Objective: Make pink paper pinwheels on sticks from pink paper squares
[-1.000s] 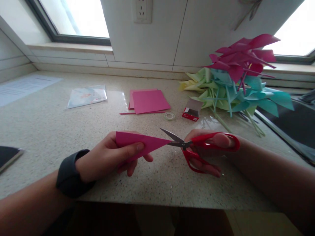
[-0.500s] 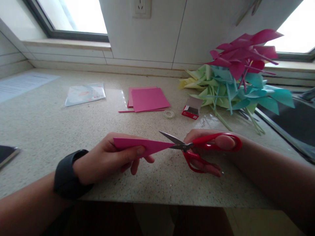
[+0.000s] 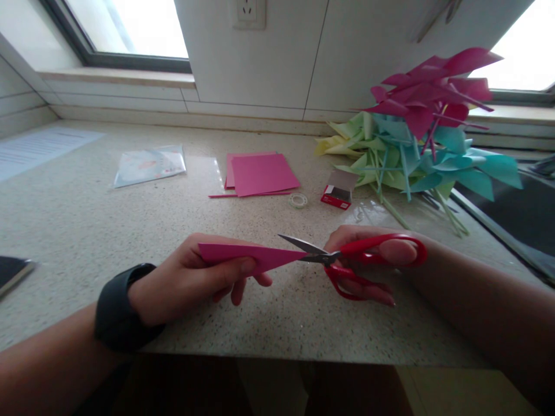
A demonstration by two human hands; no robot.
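Folded pink paper triangle (image 3: 247, 256) meets red-handled scissors (image 3: 347, 263) just above the near edge of the speckled stone counter (image 3: 87, 231).

The left hand (image 3: 191, 280) pinches the triangle's wide end; the right hand (image 3: 373, 263) grips the scissors, whose handles have closed slightly since half a second ago. Bare counter lies between the hands and the small red open cardboard box (image 3: 338, 193), whose contents cannot be made out.

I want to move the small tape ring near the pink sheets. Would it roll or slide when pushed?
The tape ring lies flat on the countertop, so it would probably slide, not roll. It looks thin and clear, so it is likely very light. Stood on edge, it could roll away.
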